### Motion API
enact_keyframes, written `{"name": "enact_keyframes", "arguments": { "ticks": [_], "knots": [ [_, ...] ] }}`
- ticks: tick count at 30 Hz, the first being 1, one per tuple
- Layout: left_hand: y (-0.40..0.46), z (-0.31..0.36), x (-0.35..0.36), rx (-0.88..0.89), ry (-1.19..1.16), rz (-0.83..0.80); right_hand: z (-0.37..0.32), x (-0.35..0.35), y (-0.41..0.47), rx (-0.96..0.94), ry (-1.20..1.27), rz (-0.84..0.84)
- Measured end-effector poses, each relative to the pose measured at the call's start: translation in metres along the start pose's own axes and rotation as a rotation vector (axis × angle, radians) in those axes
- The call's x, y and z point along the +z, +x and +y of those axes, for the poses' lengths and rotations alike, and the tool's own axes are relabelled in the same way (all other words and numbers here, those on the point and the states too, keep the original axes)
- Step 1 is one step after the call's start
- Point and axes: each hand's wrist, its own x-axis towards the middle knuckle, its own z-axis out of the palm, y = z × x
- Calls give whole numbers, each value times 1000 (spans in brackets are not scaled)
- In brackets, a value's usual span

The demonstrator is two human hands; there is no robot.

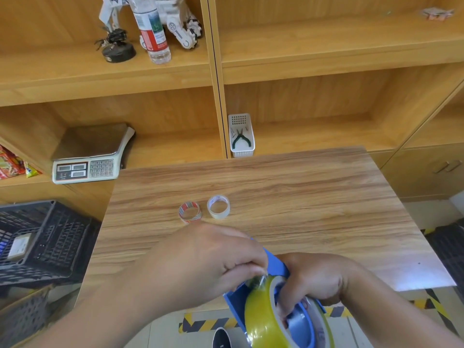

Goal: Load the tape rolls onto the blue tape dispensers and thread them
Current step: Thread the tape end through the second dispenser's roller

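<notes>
**Yellow roll on the blue dispenser, in your hands**

Yellow tape roll (266, 320) sits on the blue dispenser (277, 268), held near the surface (301, 197) edge. Your left hand (200, 262) fingers pinch the tape end; your right hand (316, 280) grips the dispenser. Two small rolls (189, 212) lie farther back.
</notes>
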Motion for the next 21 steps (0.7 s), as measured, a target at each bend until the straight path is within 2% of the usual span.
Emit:
{"name": "enact_keyframes", "arguments": {
  "ticks": [4, 11, 15, 21],
  "knots": [
    [12, -8, -1, 20, 14, -26, 2, -1, 4, 12, 14, 19],
    [8, -22, 13, 123, 37, 194, 18, -3, -2, 9, 159, 97],
    [6, -23, 23, 234, 131, 286, 15, 2, -6, -10, 244, 27],
    [9, -16, 22, 353, 249, 161, 24, 1, 5, -6, 171, 5]
  ]
}}
